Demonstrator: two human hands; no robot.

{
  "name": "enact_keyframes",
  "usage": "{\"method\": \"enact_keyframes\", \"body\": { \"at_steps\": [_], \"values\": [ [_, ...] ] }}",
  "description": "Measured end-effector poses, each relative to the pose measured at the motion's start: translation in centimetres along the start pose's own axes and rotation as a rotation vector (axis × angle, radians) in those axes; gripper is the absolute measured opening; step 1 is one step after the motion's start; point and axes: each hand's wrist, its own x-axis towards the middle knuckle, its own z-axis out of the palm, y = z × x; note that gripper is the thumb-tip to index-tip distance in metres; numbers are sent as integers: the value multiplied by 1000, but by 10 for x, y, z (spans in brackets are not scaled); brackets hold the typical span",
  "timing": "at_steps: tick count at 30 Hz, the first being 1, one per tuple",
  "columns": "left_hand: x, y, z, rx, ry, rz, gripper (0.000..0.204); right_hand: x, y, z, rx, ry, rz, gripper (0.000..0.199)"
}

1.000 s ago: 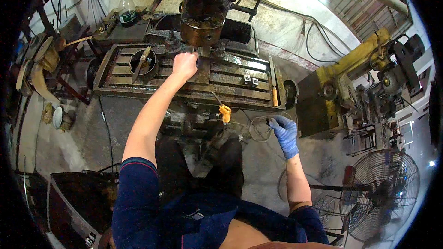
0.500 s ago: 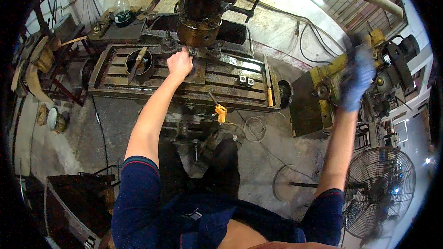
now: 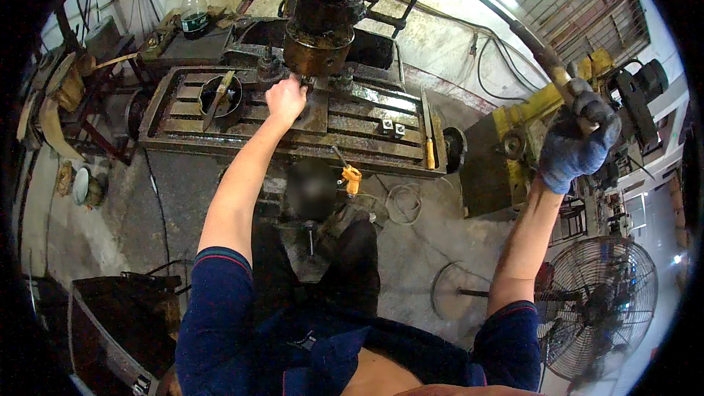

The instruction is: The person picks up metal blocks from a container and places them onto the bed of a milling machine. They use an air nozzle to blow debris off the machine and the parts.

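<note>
My bare left hand (image 3: pixel 286 97) is closed just under the machine's round, oily spindle (image 3: pixel 318 50), above the slotted metal table (image 3: pixel 275 141). Its fingertips are by a small dark piece there, and what they pinch is mostly hidden. Out to the right, my right hand (image 3: pixel 576 143), in a blue-grey work glove, is wrapped round the end of a long lever (image 3: pixel 524 33) that slopes down from the machine head. On the table, left of my bare hand, stands a round pot (image 3: pixel 233 111) with a brush (image 3: pixel 220 99) across it.
Two small metal blocks (image 3: pixel 392 129) and a yellow-handled file (image 3: pixel 429 143) lie on the table's right part. A yellow tool (image 3: pixel 351 180) hangs at the front edge. A yellow-green machine (image 3: pixel 499 154) stands right, a fan (image 3: pixel 601 308) below it. A bottle (image 3: pixel 193 13) stands back left.
My right hand, blurred and off the lever before, is now closed round a lever end. The lever has swung down to it. My left hand stays in nearly the same place.
</note>
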Motion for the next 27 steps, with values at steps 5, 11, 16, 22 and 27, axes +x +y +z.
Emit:
{"method": "enact_keyframes", "body": {
  "at_steps": [5,11,16,22,27],
  "values": [
    [2,3,4,-13,5,11,30,-41,6,5,-101,137,-22,37],
    [2,0,-3,-39,-11,23,30,-18,1,3,-107,76,26,35],
    [8,-4,-5,-77,-52,-13,33,-50,10,3,-269,159,-17,36],
    [14,-3,-15,-90,-179,-26,35,-39,6,3,-217,133,-21,22],
    [11,-16,-7,-192,-163,-31,40,-53,11,8,-140,215,15,36]
  ]
}}
